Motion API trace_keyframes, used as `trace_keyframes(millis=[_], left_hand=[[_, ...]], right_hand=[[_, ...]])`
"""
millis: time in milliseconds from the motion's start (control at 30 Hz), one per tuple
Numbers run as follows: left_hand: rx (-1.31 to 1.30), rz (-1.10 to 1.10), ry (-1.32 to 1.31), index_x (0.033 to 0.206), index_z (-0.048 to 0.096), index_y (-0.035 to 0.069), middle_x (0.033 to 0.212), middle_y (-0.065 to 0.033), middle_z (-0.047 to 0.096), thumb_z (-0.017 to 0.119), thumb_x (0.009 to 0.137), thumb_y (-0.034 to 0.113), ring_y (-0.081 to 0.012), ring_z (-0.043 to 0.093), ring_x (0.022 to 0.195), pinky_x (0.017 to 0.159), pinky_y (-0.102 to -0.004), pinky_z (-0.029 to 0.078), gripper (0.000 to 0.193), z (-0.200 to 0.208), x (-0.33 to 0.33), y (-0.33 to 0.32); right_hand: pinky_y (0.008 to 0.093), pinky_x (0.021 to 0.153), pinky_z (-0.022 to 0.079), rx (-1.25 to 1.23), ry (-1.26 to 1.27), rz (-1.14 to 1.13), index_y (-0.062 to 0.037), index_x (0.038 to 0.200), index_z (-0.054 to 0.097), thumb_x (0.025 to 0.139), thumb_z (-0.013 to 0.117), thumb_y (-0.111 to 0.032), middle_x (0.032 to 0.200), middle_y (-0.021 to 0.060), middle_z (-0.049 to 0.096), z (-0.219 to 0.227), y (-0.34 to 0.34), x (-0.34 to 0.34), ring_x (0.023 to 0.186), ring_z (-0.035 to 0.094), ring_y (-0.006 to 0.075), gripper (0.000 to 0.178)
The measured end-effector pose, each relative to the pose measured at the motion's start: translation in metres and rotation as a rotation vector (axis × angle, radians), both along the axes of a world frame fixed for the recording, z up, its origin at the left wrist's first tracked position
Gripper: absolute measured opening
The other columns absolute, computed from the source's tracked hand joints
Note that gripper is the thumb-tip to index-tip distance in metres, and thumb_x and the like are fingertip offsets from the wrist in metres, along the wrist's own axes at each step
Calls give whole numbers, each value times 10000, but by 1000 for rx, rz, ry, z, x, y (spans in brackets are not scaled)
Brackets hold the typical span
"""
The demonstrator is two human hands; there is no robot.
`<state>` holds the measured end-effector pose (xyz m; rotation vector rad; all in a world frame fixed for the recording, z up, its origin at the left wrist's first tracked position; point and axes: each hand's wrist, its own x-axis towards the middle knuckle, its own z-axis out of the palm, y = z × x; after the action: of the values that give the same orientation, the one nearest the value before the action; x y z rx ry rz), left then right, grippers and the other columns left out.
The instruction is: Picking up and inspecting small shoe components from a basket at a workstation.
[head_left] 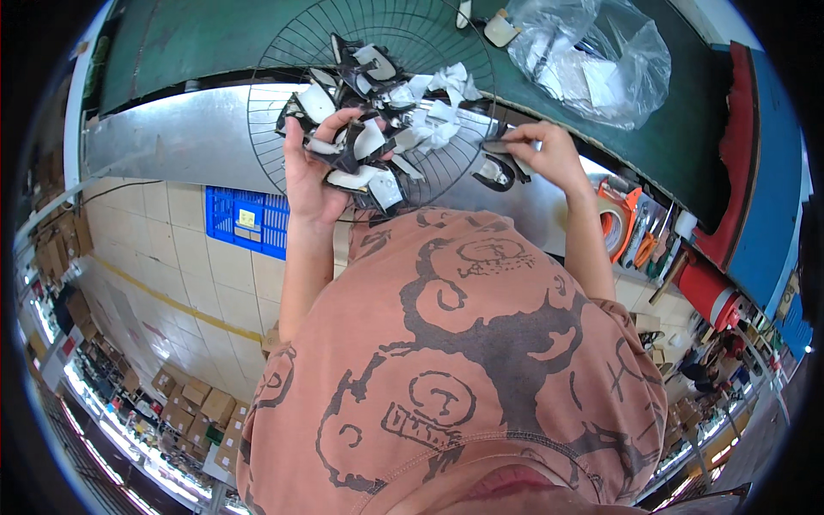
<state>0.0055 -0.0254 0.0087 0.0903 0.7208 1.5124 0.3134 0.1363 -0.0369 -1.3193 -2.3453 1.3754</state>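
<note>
A round black wire basket [263, 129] holds a heap of black shoe pieces with white linings and crumpled white paper [439, 124]. My left hand [314, 184] is at its near left side, thumb and fingers curled round a black-and-white shoe piece [350, 148]; its fingertips are partly hidden among the heap. Right of the basket, my right hand [549, 156] pinches a flat dark shoe piece [499, 147] between thumb and fingers. Just below those fingers is another black shoe piece with a pale inside [494, 174].
On the green worktop [197, 43] lies a clear plastic bag [592, 64] of white paper, with pale pieces beside it. A bare metal strip [172, 137] runs along the near edge. Tape and orange-handled tools [631, 225] sit right. A blue crate [249, 221] is below left.
</note>
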Motion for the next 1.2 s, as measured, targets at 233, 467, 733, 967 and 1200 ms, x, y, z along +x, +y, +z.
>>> trace_keyframes(millis=[233, 467, 733, 967, 1200], left_hand=[[-56, 76, -65, 1194, 584, 108, 1305, -246, 552, 359, 974, 581, -425, 648, 1000, 602, -380, 568, 568, -6, -18, -23], [24, 112, -222, 1279, 566, 126, 1411, -233, 471, 410, 978, 494, -487, 501, 1223, 701, -454, 586, 500, -17, -12, -30], [37, 182, -167, 1228, 594, 157, 1475, -248, 391, 473, 976, 372, -501, 454, 1272, 888, -571, 535, 353, -16, -8, -38], [64, 188, -45, 975, 679, 113, 1447, -266, 415, 420, 990, 557, -498, 525, 1193, 843, -548, 555, 514, -20, -10, -47], [-140, 138, 71, 933, 663, -8, 1187, -233, 632, 525, 995, 386, -336, 675, 987, 878, -427, 553, 422, -24, -2, -31]], right_hand=[[373, 957, 444, 41, -105, 344, -85, 1190, 670, 698, 657, -41, 1144, 94, 681, 46, 10, 2, 1008, 589, 284, 494], [306, 672, 494, 184, 277, -26, -55, 1097, 697, 879, 608, -128, 780, 88, 681, 75, 62, -71, 688, 618, 162, 247], [408, 797, 515, 337, 208, 365, -82, 1150, 672, 834, 633, -178, 971, 129, 692, 18, 64, -196, 849, 667, 319, 332], [241, 631, 543, -296, 309, 73, 15, 1000, 705, 866, 698, -230, 844, 50, 698, 8, 87, -214, 651, 642, 94, 279], [226, 631, 559, -521, 461, -39, 2, 1008, 700, 863, 726, -175, 816, 42, 679, 40, 72, -185, 658, 648, 95, 231]])
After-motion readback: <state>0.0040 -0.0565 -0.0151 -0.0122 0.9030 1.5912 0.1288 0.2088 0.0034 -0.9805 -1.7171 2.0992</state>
